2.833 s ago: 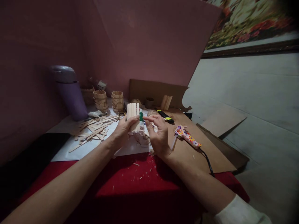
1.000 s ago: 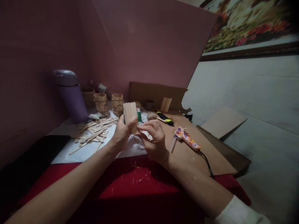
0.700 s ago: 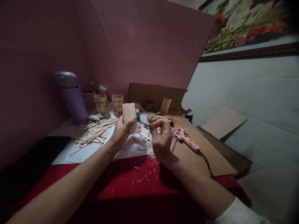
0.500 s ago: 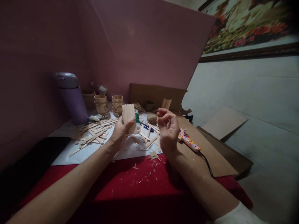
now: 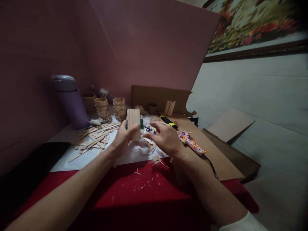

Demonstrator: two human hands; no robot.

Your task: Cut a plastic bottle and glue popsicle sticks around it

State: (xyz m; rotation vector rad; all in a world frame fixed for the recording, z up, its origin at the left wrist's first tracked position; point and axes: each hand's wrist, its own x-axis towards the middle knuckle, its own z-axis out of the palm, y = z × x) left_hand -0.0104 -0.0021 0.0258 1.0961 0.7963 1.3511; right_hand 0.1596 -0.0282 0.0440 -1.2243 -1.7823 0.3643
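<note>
Upright in my left hand (image 5: 124, 136) is a bottle mostly hidden behind a row of pale wooden sticks (image 5: 133, 120) that stand side by side on its near face. My left thumb presses across the sticks. To the right, my right hand (image 5: 165, 136) is apart from the bottle, fingers spread and slightly curled, with nothing visible between them. Beneath and behind it lie blue scissors (image 5: 150, 129), partly covered, and a twine ball (image 5: 154, 119). A black and yellow cutter (image 5: 169, 122) lies just behind the right hand.
Loose sticks (image 5: 96, 141) cover white paper at the left. Behind them stand a purple bottle (image 5: 73, 107) and stick-covered cups (image 5: 119, 109). A floral glue gun (image 5: 192, 143) with a black cord lies on cardboard (image 5: 221, 163) at the right. Wood scraps dot the red cloth (image 5: 134, 192).
My right hand has moved down and left, closer to the held sticks, and its fingers have spread. The cutter behind it has come into view. The view has shifted slightly.
</note>
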